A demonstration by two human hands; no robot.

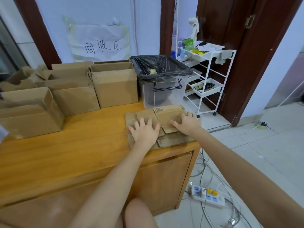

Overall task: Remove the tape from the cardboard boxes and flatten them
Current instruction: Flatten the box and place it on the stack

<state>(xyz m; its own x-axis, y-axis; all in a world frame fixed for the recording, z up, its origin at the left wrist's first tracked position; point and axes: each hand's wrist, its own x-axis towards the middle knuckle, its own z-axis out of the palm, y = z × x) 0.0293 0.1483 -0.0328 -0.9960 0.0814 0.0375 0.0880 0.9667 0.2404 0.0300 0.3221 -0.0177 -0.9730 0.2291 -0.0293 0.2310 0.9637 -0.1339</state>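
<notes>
Cardboard stack (166,119) at the tabletop's right edge — I'm pressing my left hand (145,130) and right hand (187,123) on it, fingers spread flat, gripping nothing — to keep it squashed.

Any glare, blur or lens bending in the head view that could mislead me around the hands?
Head view: wide-angle bending bows door frames and table edges; soft glare on the table's near edge; both the left hand and right hand, flat on the flattened cardboard, look sharp, evenly lit.

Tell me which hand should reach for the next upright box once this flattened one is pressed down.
Left, probably. The left hand presses the flattened cardboard on the side nearer the upright boxes; the right hand lies farther off, toward the bin.
</notes>
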